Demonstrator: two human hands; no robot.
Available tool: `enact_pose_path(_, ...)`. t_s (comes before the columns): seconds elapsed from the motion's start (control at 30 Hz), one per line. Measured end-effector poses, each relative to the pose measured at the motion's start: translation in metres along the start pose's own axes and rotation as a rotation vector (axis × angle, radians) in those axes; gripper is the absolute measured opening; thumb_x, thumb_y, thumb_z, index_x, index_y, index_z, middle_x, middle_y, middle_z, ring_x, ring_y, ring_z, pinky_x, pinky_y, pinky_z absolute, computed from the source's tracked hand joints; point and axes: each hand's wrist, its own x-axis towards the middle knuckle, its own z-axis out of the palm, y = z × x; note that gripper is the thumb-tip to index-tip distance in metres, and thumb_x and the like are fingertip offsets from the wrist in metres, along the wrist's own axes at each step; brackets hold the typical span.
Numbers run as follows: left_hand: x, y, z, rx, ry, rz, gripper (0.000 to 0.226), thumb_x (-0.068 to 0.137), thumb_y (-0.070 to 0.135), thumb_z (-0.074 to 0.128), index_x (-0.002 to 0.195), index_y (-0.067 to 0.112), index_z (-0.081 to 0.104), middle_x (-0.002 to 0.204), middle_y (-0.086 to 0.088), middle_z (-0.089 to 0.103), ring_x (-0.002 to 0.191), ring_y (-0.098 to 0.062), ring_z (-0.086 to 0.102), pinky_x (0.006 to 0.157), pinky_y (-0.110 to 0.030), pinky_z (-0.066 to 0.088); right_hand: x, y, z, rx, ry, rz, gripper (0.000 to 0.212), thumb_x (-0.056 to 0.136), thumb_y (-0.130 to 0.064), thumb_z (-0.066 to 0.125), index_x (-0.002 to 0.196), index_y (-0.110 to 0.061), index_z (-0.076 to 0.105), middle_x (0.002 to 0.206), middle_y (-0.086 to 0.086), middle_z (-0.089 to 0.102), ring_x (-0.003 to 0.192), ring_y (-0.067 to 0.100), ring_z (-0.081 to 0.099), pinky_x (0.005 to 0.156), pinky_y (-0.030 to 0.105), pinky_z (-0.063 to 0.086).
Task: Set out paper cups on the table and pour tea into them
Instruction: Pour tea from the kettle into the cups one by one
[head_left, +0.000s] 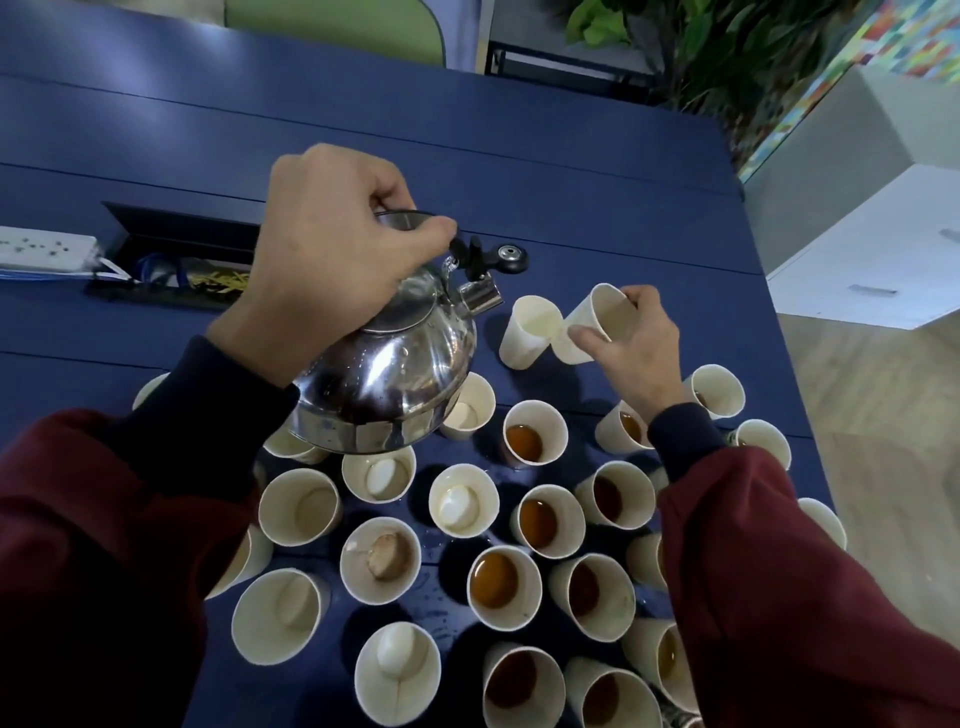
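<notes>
The left hand (332, 249) is curled tight round the black handle of the kettle (395, 374) and holds it in the air. The kettle is tipped, with its spout toward 2 o'clock and the spout cap flipped up. The right hand (639, 353) pinches a cup (597, 317) at the rim between thumb and fingers. That cup is tilted, mouth toward 1 o'clock and base toward 7 o'clock, and no tea shows in it. It lies at 3 o'clock of the spout.

Just beside it, at its 9 o'clock, a spare cup (527, 332) stands upright and empty on the blue table (571, 182); I cannot tell if the two touch.

Below the kettle many cups stand upright, close together. The filled cups (535, 439), from 3 to 5 o'clock of the kettle, hold brown tea. The unfilled cups (298, 506), from 6 to 8 o'clock, show pale bottoms, one with a brownish stain. Drops (431, 587) lie on the table between them.

At 9 o'clock of the left hand a power strip (47, 249) lies by a cable well (176, 260). A plant (701, 52) stands at 1 o'clock beyond the table.
</notes>
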Motion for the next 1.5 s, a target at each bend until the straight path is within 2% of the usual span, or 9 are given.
enact_pose_path(0.1, -0.001, -0.001, -0.005, -0.002, 0.002, -0.001, 0.031, 0.081, 0.038, 0.076, 0.069, 0.01, 0.069, 0.058, -0.003, 0.064, 0.051, -0.011, 0.049, 0.055, -0.021, 0.039, -0.001, 0.001, -0.005, 0.005, -0.003, 0.027, 0.052, 0.08, -0.029, 0.082, 0.119, -0.013, 0.052, 0.11, -0.002, 0.058, 0.096, 0.015, 0.055, 0.075, 0.017, 0.042)
enact_pose_path(0.33, -0.004, 0.0, -0.007, -0.006, 0.0, -0.006, 0.032, 0.082, 0.038, 0.076, 0.069, 0.009, 0.069, 0.058, -0.002, 0.063, 0.053, -0.015, 0.055, 0.058, -0.029, 0.047, -0.003, 0.016, -0.003, -0.2, -0.1, 0.085, 0.058, 0.079, -0.025, 0.08, 0.124, -0.007, 0.048, 0.123, 0.013, 0.056, 0.11, 0.032, 0.055, 0.09, 0.036, 0.044)
enact_pose_path(0.53, -0.005, 0.001, -0.002, -0.031, -0.029, -0.021, 0.03, 0.081, 0.037, 0.077, 0.068, 0.011, 0.068, 0.057, -0.003, 0.063, 0.049, -0.009, 0.048, 0.05, -0.011, 0.037, -0.007, 0.023, 0.014, -0.445, -0.378, 0.102, 0.062, 0.08, -0.029, 0.081, 0.123, -0.003, 0.044, 0.128, 0.018, 0.051, 0.113, 0.036, 0.054, 0.09, 0.042, 0.045)
enact_pose_path(0.63, -0.006, 0.0, -0.001, -0.028, -0.044, -0.017, 0.031, 0.082, 0.037, 0.077, 0.067, 0.011, 0.068, 0.056, -0.002, 0.063, 0.05, -0.009, 0.05, 0.052, -0.015, 0.039, -0.003, 0.024, 0.015, -0.489, -0.45, 0.093, 0.08, 0.073, -0.038, 0.087, 0.13, -0.007, 0.042, 0.133, 0.015, 0.05, 0.117, 0.033, 0.054, 0.093, 0.041, 0.046)
enact_pose_path(0.9, -0.003, -0.003, 0.002, -0.036, -0.046, -0.015, 0.032, 0.082, 0.038, 0.078, 0.067, 0.012, 0.067, 0.056, 0.0, 0.062, 0.049, -0.008, 0.05, 0.054, -0.019, 0.041, 0.024, -0.002, 0.032, -0.478, -0.439, -0.103, 0.108, 0.071, -0.053, 0.085, 0.152, -0.009, 0.029, 0.151, 0.014, 0.039, 0.137, 0.032, 0.043, 0.111, 0.05, 0.038)
enact_pose_path(1.1, -0.001, -0.01, 0.0, -0.019, -0.031, -0.009, 0.034, 0.082, 0.038, 0.077, 0.068, 0.008, 0.068, 0.057, -0.006, 0.063, 0.051, -0.015, 0.052, 0.058, -0.029, 0.046, 0.032, -0.013, 0.066, -0.586, -0.486, -0.197, 0.092, 0.078, -0.04, 0.083, 0.15, -0.009, 0.035, 0.149, 0.012, 0.043, 0.133, 0.033, 0.046, 0.112, 0.055, 0.032)
enact_pose_path(1.23, -0.002, -0.013, -0.003, 0.008, -0.032, 0.0, 0.035, 0.082, 0.039, 0.077, 0.068, 0.009, 0.068, 0.057, -0.004, 0.063, 0.055, -0.02, 0.057, 0.058, -0.027, 0.045, 0.028, -0.015, 0.073, -0.471, -0.414, -0.227, 0.072, 0.081, -0.025, 0.079, 0.142, -0.006, 0.046, 0.14, 0.014, 0.048, 0.12, 0.036, 0.054, 0.099, 0.042, 0.042)
enact_pose_path(1.4, -0.008, -0.008, -0.011, -0.016, -0.032, -0.017, 0.032, 0.082, 0.039, 0.078, 0.071, 0.01, 0.07, 0.058, 0.0, 0.062, 0.049, -0.009, 0.052, 0.054, -0.02, 0.045, 0.005, -0.024, 0.062, -0.039, -0.229, -0.092, 0.069, 0.072, -0.019, 0.085, 0.131, -0.013, 0.05, 0.129, 0.005, 0.057, 0.116, 0.023, 0.056, 0.101, 0.035, 0.046)
enact_pose_path(1.5, -0.015, -0.001, -0.018, -0.045, -0.02, -0.024, 0.03, 0.081, 0.036, 0.078, 0.07, 0.009, 0.07, 0.057, -0.001, 0.063, 0.051, -0.017, 0.058, 0.059, -0.035, 0.057, -0.013, -0.034, 0.05, 0.275, -0.15, 0.031, 0.049, 0.069, -0.02, 0.086, 0.11, -0.024, 0.059, 0.109, -0.006, 0.065, 0.101, 0.016, 0.063, 0.093, 0.038, 0.054)
